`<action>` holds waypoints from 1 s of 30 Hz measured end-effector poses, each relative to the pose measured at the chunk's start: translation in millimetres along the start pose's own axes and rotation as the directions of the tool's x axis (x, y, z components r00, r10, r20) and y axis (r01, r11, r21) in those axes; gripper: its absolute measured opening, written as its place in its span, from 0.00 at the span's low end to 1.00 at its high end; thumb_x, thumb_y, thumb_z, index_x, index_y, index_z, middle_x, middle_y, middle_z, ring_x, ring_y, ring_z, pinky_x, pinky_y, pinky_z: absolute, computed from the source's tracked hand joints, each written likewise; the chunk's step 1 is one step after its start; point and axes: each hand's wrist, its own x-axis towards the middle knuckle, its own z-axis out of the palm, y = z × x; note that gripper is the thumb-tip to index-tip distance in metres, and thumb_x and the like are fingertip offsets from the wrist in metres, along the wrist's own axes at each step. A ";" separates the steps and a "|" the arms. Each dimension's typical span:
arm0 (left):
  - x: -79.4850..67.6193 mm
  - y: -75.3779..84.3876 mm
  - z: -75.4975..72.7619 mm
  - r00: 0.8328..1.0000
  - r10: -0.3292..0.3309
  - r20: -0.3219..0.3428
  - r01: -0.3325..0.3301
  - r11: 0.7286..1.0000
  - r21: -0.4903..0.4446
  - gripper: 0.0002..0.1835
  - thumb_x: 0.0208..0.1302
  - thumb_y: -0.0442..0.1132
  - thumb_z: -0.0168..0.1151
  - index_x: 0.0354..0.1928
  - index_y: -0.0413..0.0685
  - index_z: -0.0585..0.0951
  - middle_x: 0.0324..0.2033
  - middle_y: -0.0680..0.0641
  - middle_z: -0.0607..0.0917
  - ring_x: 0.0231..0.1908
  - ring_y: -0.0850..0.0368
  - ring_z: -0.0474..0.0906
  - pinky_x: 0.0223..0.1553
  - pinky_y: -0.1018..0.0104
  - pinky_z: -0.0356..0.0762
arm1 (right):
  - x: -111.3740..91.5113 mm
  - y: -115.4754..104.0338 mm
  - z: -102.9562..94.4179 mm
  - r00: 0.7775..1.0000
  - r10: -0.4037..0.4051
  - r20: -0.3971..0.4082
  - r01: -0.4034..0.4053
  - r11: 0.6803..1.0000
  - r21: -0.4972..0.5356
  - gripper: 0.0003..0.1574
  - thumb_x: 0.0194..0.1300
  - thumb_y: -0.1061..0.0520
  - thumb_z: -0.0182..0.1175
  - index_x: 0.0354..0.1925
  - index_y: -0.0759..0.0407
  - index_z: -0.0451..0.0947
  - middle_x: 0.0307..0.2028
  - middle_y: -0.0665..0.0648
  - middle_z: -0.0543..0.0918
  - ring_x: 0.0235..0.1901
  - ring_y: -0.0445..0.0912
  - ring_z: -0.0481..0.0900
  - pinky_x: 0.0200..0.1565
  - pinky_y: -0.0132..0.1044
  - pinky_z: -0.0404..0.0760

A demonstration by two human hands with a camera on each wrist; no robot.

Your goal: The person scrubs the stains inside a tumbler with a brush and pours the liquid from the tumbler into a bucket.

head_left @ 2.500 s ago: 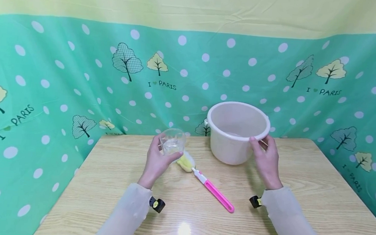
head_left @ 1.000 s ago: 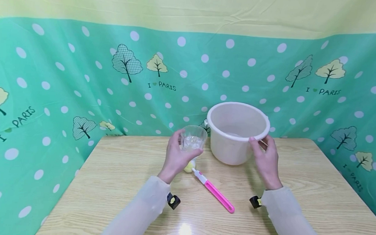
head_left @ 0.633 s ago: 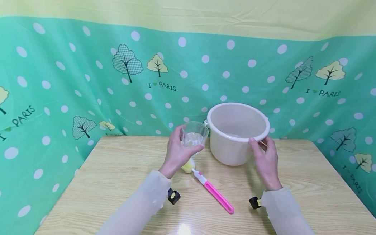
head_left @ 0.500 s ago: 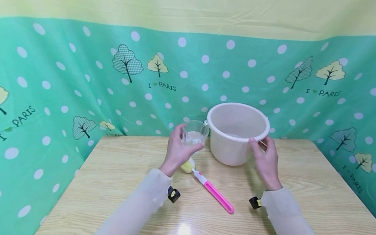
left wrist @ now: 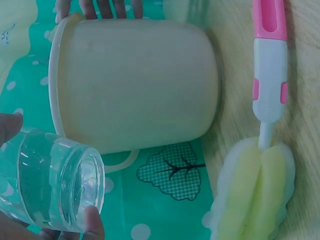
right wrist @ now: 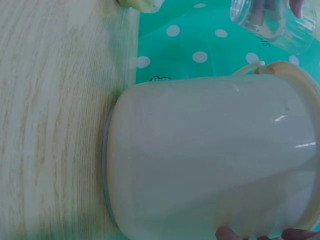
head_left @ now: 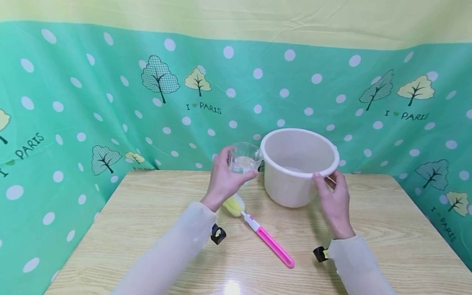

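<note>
My left hand (head_left: pixel 227 179) grips a clear glass cup (head_left: pixel 244 159) and holds it up off the table, just left of the bucket's rim. Some clear liquid seems to sit inside the cup; in the left wrist view the glass (left wrist: pixel 55 180) shows its thick base. A white plastic bucket (head_left: pixel 288 187) stands upright at the back of the table. On its right side my right hand (head_left: pixel 334 201) holds the rim, thumb on the front and fingers behind. Below the cup lies a sponge brush (head_left: pixel 272 245) with a pink handle and a yellow-and-white head (left wrist: pixel 252 190).
The wood-grain table (head_left: pixel 145 232) ends at a green dotted curtain (head_left: pixel 231 93) behind and at both sides. Black wrist cameras (head_left: pixel 217 233) sit at the cuffs. The bucket's handle (left wrist: pixel 122 162) hangs on its left side.
My left hand has carried the cup right toward the bucket, then raised it to about rim height. More of the brush head shows than a second ago. My right hand and the bucket stay put.
</note>
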 end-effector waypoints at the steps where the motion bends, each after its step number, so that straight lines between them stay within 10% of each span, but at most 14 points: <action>1: 0.6 1.4 -0.2 1.000 -0.005 0.001 0.005 1.000 0.003 0.49 0.38 0.51 0.79 0.64 0.54 0.66 0.55 0.48 0.71 0.53 0.54 0.68 0.54 0.51 0.72 | -0.1 -0.1 0.0 1.000 0.001 0.000 -0.001 1.000 -0.001 0.43 0.66 0.37 0.55 0.69 0.56 0.57 0.64 0.58 0.65 0.63 0.55 0.64 0.60 0.53 0.70; 30: 18.7 23.7 6.2 0.998 0.024 0.066 -0.035 0.984 0.172 0.49 0.40 0.54 0.76 0.66 0.54 0.64 0.59 0.50 0.73 0.59 0.52 0.67 0.57 0.49 0.70 | -1.1 -2.0 -0.7 1.000 -0.007 -0.005 0.007 1.000 -0.001 0.42 0.67 0.37 0.55 0.69 0.57 0.57 0.64 0.59 0.65 0.63 0.55 0.64 0.60 0.53 0.70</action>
